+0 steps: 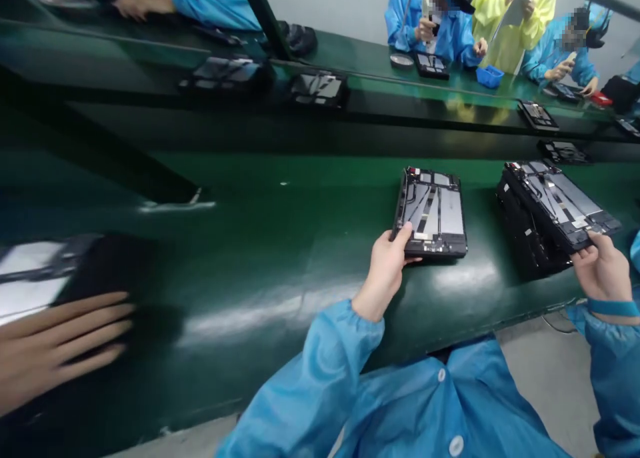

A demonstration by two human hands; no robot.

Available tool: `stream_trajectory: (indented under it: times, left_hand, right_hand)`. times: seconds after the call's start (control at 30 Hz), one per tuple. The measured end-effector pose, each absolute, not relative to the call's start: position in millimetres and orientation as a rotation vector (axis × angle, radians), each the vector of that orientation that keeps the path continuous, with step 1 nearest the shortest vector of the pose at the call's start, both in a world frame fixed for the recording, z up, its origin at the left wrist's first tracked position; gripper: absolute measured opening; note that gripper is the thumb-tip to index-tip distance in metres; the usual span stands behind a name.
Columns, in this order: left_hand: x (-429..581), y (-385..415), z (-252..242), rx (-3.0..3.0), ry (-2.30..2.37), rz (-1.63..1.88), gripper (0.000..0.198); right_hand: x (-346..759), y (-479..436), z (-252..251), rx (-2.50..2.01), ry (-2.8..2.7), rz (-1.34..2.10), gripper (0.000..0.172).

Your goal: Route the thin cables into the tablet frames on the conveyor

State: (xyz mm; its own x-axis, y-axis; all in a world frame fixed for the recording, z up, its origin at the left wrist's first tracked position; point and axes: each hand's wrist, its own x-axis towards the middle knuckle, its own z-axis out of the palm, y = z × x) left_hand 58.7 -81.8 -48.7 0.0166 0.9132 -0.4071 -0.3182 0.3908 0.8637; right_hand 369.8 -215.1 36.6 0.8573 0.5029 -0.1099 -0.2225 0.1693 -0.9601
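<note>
My left hand (pixel 385 275) grips the lower left corner of an opened tablet (pixel 447 211), thumb on top and fingers underneath. Grey battery packs, thin cables and a circuit board strip show inside its black frame. Over to the right, my right hand (pixel 603 265) pinches the near corner of another opened tablet (pixel 565 198). That one lies askew on top of a stack of black tablets (pixel 525 235), its near end sticking out past them. Whether the tablet in my left hand touches the bench or has others under it, I cannot tell.
The green bench (pixel 280 245) carries a dark post (pixel 165 178) at left. A co-worker's blurred hand (pixel 65 351) rests by a tablet (pixel 35 278). Tablets (pixel 320 88) lie along the belt behind. Across it, people in blue and yellow work near a blue tray (pixel 490 77).
</note>
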Motion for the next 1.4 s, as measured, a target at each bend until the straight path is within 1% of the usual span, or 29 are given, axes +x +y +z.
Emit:
stream_trajectory:
  times: [0.03, 0.1, 0.13, 0.17, 0.23, 0.27, 0.3, 0.33, 0.4, 0.47, 0.53, 0.6, 0.77, 0.87, 1.03, 1.13, 1.3, 1.4]
  left_hand:
    - [53.0, -89.4, -49.2, 0.676, 1.188, 1.039, 0.031]
    - [39.1, -104.3, -48.6, 0.703, 1.206, 0.978, 0.03]
    - [31.5, -111.8, -47.7, 0.707, 1.208, 0.943, 0.029]
    - [23.9, -119.6, -46.3, 0.705, 1.204, 0.903, 0.029]
    - [9.8, -136.1, -42.9, 0.698, 1.174, 0.813, 0.032]
    - [3.7, -144.9, -41.1, 0.701, 1.147, 0.757, 0.034]
    - [-1.8, -154.0, -39.3, 0.712, 1.118, 0.695, 0.037]
    - [-6.8, -163.1, -37.4, 0.731, 1.09, 0.623, 0.038]
    - [-15.6, -180.3, -33.6, 0.808, 1.061, 0.479, 0.037]
    - [-24.1, -192.4, -29.4, 0.997, 1.123, 0.36, 0.03]
    - [-31.7, -194.3, -25.1, 1.304, 1.291, 0.266, 0.03]
    - [-35.6, -182.5, -21.5, 1.596, 1.492, 0.213, 0.032]
    - [-15.7, -110.6, -20.5, 1.852, 1.775, 0.266, 0.043]
    - [6.2, -73.3, -23.1, 1.911, 1.853, 0.184, 0.046]
    - [18.5, -59.1, -25.0, 1.939, 1.86, 0.088, 0.032]
    - [12.3, -64.2, -25.1, 1.937, 1.88, 0.095, 0.022]
    - [4.0, -70.6, -30.7, 1.697, 1.835, 0.359, 0.014]
    - [3.7, -70.4, -33.6, 1.602, 1.819, 0.447, 0.016]
  right_hand:
    - [374.3, -222.2, 38.1, -1.376, -0.277, 0.575, 0.014]
    - [380.7, -241.8, 44.2, -1.577, -0.35, 0.637, 0.026]
    - [381.5, -253.1, 48.3, -1.696, -0.397, 0.602, 0.032]
    - [380.0, -264.4, 52.4, -1.822, -0.466, 0.557, 0.033]
    - [369.1, -283.2, 59.3, -2.032, -0.637, 0.373, 0.027]
    - [359.7, -289.1, 61.1, -2.082, -0.719, 0.278, 0.024]
    - [347.9, -291.7, 61.5, -2.103, -0.813, 0.253, 0.024]
    - [334.4, -290.6, 60.1, -2.104, -0.913, 0.293, 0.026]
    - [304.6, -275.7, 52.4, -2.032, -1.148, 0.524, 0.033]
    - [276.0, -245.3, 38.4, -1.861, -1.391, 0.669, 0.028]
    - [252.1, -204.3, 20.0, -1.686, -1.574, 0.641, 0.023]
    - [233.1, -161.0, 0.1, -1.604, -1.695, 0.519, 0.023]
    - [195.3, -85.3, -36.5, -1.806, -1.879, 0.317, 0.035]
    - [179.3, -66.0, -45.4, -1.873, -1.857, 0.255, 0.038]
    - [174.2, -51.3, -48.7, -1.896, -1.864, 0.321, 0.024]
    - [179.1, -53.6, -47.2, -1.793, -1.904, 0.25, 0.017]
    - [185.7, -70.9, -43.8, -1.734, -1.972, 0.264, 0.013]
    - [187.8, -79.9, -42.6, -1.707, -1.966, 0.302, 0.015]
